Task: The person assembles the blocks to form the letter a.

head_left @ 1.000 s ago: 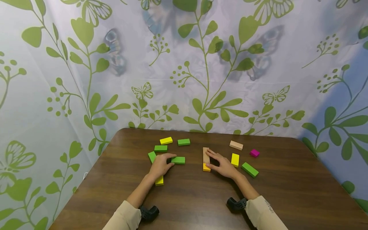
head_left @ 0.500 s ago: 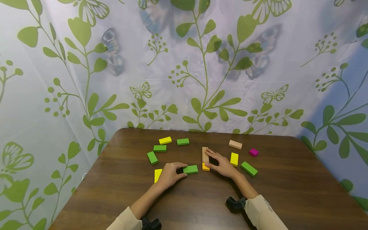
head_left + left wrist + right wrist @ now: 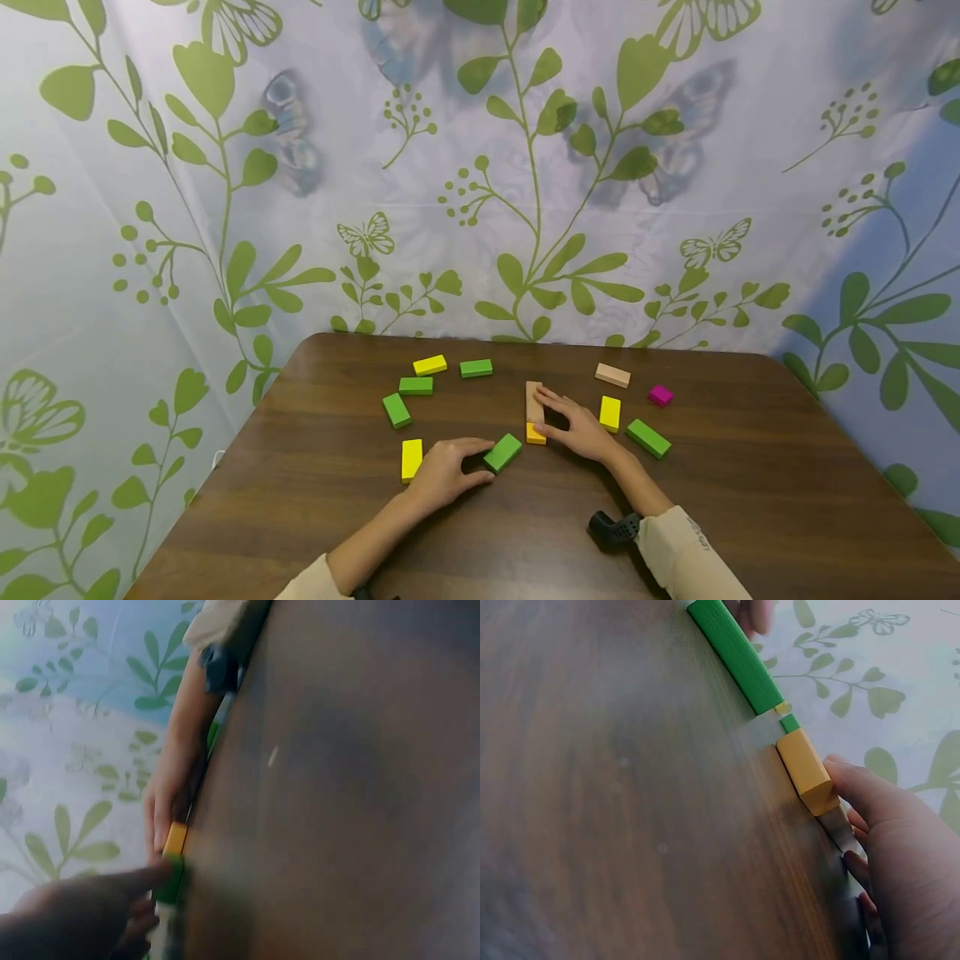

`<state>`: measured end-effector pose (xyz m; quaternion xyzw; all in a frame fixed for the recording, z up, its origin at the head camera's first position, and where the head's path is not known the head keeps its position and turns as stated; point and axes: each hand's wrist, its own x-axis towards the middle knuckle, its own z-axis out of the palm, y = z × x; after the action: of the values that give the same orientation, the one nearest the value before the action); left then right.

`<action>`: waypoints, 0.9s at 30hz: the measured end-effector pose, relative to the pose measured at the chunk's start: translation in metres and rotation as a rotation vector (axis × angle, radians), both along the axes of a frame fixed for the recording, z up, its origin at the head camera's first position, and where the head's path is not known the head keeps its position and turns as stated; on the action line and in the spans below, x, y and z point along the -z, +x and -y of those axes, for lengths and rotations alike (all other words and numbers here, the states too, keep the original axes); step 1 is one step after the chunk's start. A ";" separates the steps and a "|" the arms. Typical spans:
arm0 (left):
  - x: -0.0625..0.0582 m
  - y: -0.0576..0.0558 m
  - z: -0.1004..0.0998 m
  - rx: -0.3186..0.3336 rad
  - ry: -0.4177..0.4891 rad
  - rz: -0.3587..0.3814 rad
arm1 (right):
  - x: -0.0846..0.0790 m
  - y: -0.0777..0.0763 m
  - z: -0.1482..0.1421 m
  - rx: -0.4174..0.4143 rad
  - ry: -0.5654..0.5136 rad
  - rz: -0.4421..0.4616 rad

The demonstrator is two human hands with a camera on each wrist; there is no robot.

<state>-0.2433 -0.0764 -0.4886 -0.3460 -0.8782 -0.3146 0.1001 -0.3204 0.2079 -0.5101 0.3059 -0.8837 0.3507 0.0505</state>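
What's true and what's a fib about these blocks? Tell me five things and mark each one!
1. The left grip is at a green block. True.
2. The right grip touches the pink block. False: the right grip touches the orange block.
3. The orange block sits at the near end of a tan block. True.
4. All the blocks are green. False: a small pink block lies there too.
5. The cloth behind the table has leaves on it. True.
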 end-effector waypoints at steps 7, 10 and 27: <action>-0.004 -0.035 0.005 0.267 -0.062 0.171 | -0.001 0.002 -0.001 0.013 -0.009 0.003; -0.005 -0.044 0.006 0.312 -0.100 0.227 | -0.001 0.002 0.000 0.008 -0.003 -0.001; -0.006 -0.053 0.004 0.407 -0.134 0.378 | -0.001 0.002 0.001 0.005 -0.007 0.008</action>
<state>-0.2965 -0.0806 -0.4831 -0.4563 -0.8125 -0.3286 -0.1539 -0.3181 0.2068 -0.5092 0.3021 -0.8834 0.3549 0.0491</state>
